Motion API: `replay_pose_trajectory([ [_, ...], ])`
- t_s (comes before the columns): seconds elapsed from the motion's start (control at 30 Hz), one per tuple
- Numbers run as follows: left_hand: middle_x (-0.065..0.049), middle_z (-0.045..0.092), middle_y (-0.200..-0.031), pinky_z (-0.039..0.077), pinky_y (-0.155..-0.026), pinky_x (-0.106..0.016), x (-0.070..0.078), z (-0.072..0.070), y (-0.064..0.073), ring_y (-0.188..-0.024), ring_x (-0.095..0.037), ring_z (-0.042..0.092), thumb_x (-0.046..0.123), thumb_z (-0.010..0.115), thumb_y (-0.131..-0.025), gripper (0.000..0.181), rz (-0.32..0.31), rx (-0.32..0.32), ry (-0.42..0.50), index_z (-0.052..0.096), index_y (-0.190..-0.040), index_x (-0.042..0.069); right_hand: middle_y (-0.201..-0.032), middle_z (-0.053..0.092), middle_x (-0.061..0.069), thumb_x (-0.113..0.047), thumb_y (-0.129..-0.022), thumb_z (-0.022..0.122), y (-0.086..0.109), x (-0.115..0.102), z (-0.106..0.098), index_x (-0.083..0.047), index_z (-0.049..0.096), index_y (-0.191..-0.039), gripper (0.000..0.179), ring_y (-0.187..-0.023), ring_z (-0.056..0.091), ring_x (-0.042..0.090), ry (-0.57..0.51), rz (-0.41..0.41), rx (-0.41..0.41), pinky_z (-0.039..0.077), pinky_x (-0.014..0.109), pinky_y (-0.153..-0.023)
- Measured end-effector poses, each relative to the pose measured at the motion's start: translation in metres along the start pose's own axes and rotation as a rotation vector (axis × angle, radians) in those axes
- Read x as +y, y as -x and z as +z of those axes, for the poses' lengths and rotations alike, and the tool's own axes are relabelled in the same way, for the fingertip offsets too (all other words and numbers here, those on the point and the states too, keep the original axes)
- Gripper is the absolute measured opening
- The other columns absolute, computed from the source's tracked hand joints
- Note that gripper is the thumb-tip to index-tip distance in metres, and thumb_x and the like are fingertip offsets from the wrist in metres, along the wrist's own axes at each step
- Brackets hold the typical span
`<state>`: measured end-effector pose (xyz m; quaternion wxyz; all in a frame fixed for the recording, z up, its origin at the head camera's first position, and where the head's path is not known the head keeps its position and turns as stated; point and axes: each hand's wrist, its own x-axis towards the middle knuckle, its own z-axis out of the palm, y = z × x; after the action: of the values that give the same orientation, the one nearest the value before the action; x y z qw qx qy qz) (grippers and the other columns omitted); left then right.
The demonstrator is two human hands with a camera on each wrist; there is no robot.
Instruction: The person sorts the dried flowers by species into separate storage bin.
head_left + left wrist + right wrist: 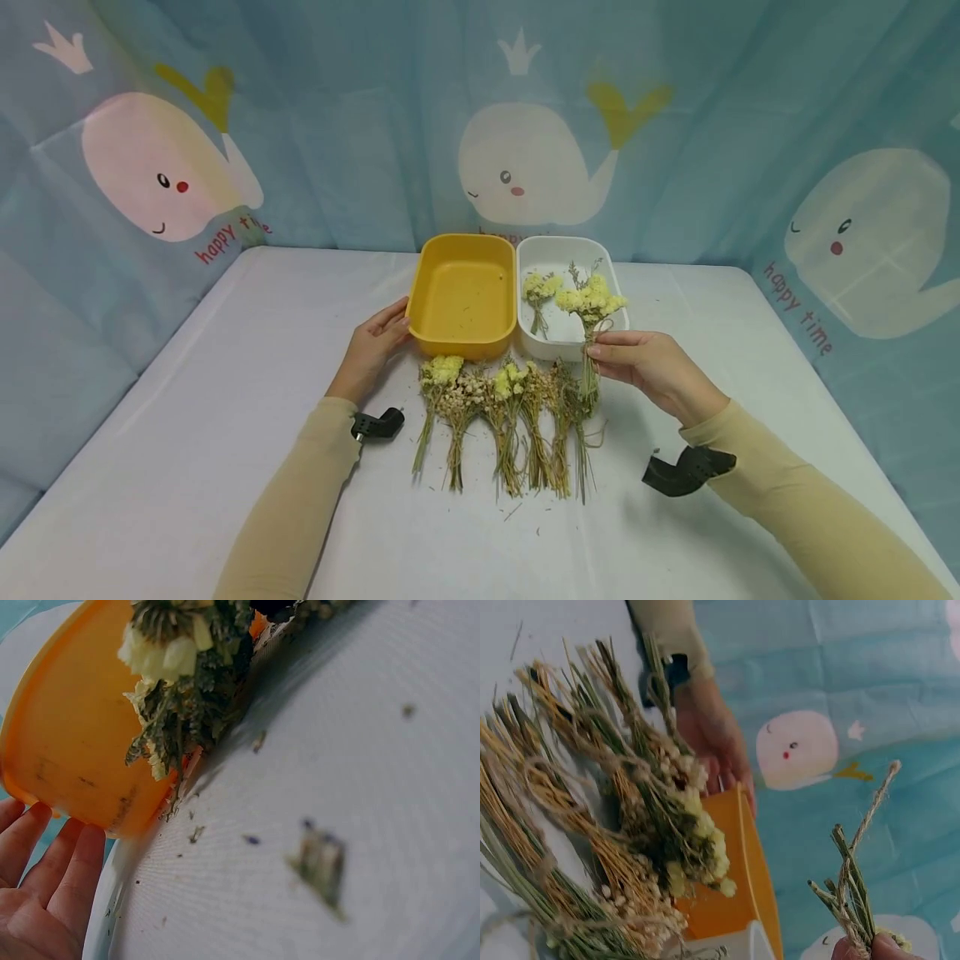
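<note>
My left hand [369, 348] rests its fingertips against the left side of the yellow bin [467, 300]; in the left wrist view the fingers [67, 862] lie nearly straight along its wall. My right hand [651, 365] pinches a small bunch of dried yellow flowers [592, 302] by its twine-tied stems, upright over the front right corner of the white bin [618, 287]. Inside the white bin lies another yellow bunch [540, 292]. The right wrist view shows the held stems [851, 889] between thumb and fingertip, the flower heads mostly hidden.
Several tied dried bunches lie in a row before the bins, including a yellow one [442, 371] and a cream one [459, 400]. Bits of stem litter the white tabletop [536, 533]. A blue curtain [360, 125] with whale prints hangs behind.
</note>
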<state>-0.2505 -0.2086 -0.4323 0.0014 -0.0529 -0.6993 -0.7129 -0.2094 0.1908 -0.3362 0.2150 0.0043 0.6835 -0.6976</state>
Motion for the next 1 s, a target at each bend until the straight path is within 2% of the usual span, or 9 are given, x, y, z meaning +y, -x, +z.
replay_pose_trajectory([
  [0.17, -0.015, 0.039, -0.158, 0.054, -0.098, -0.014, 0.001, 0.001, 0.0, -0.143, -0.026, 0.044, 0.027, 0.061, -0.1, 0.061, -0.001, 0.011, 0.017, 0.038, -0.154, 0.008, -0.091, 0.075, -0.007, -0.004, -0.096, 0.065, -0.017, -0.008, -0.002, 0.014, 0.046, -0.14, 0.051, -0.086, 0.072, 0.003, 0.028, 0.004, 0.01, 0.061, 0.017, -0.084],
  [0.3, -0.013, 0.037, -0.159, 0.053, -0.1, -0.014, 0.003, 0.001, 0.0, -0.145, -0.027, 0.039, 0.027, 0.058, -0.102, 0.06, -0.017, 0.005, -0.007, 0.035, -0.155, 0.009, -0.091, 0.073, -0.01, -0.007, -0.097, 0.064, -0.027, -0.013, -0.001, 0.013, 0.04, -0.145, 0.057, -0.086, 0.072, 0.002, 0.063, 0.013, 0.023, 0.061, 0.016, -0.084],
  [0.53, -0.011, 0.038, -0.16, 0.051, -0.102, -0.014, 0.005, 0.002, -0.001, -0.146, -0.025, 0.039, 0.025, 0.056, -0.103, 0.058, -0.031, 0.005, -0.013, 0.035, -0.155, 0.009, -0.09, 0.073, -0.01, -0.006, -0.097, 0.064, -0.044, -0.019, 0.001, 0.011, 0.042, -0.145, 0.055, -0.086, 0.072, 0.002, 0.045, 0.034, 0.041, 0.061, 0.015, -0.082],
  [0.67, -0.011, 0.036, -0.16, 0.051, -0.103, -0.014, 0.004, 0.002, -0.001, -0.146, -0.025, 0.039, 0.027, 0.057, -0.102, 0.06, -0.03, 0.008, -0.015, 0.035, -0.155, 0.01, -0.09, 0.073, -0.009, -0.006, -0.097, 0.063, -0.057, -0.02, 0.001, 0.009, 0.043, -0.145, 0.055, -0.087, 0.072, 0.003, 0.038, 0.051, 0.055, 0.06, 0.016, -0.085],
  [0.73, -0.011, 0.037, -0.16, 0.051, -0.103, -0.015, 0.003, 0.002, 0.0, -0.146, -0.024, 0.039, 0.028, 0.057, -0.102, 0.06, -0.03, 0.008, -0.018, 0.035, -0.155, 0.01, -0.099, 0.073, -0.005, -0.005, -0.097, 0.064, -0.062, -0.02, 0.001, 0.006, 0.043, -0.146, 0.055, -0.086, 0.072, 0.003, 0.039, 0.06, 0.067, 0.06, 0.017, -0.089],
  [0.8, -0.011, 0.037, -0.16, 0.051, -0.103, -0.016, 0.002, 0.002, 0.0, -0.146, -0.024, 0.039, 0.028, 0.058, -0.102, 0.061, -0.028, 0.008, -0.018, 0.035, -0.155, 0.01, -0.118, 0.07, 0.007, -0.005, -0.097, 0.064, -0.068, -0.02, 0.001, 0.005, 0.043, -0.147, 0.056, -0.086, 0.072, 0.002, 0.037, 0.066, 0.074, 0.059, 0.018, -0.091],
  [0.9, -0.011, 0.037, -0.16, 0.051, -0.104, -0.018, 0.0, 0.001, -0.001, -0.146, -0.025, 0.039, 0.028, 0.058, -0.102, 0.061, -0.024, 0.003, -0.002, 0.035, -0.155, 0.01, -0.144, 0.053, 0.018, -0.005, -0.097, 0.063, -0.076, -0.02, 0.002, 0.003, 0.042, -0.148, 0.056, -0.085, 0.072, 0.0, 0.03, 0.071, 0.083, 0.059, 0.018, -0.093],
  [1.0, -0.011, 0.037, -0.16, 0.051, -0.105, -0.019, 0.0, 0.001, -0.001, -0.146, -0.026, 0.039, 0.028, 0.058, -0.102, 0.062, -0.022, -0.002, 0.012, 0.034, -0.156, 0.009, -0.154, 0.041, 0.022, -0.006, -0.098, 0.062, -0.083, -0.02, 0.003, 0.004, 0.04, -0.149, 0.057, -0.087, 0.071, 0.001, 0.029, 0.075, 0.087, 0.058, 0.018, -0.095],
])
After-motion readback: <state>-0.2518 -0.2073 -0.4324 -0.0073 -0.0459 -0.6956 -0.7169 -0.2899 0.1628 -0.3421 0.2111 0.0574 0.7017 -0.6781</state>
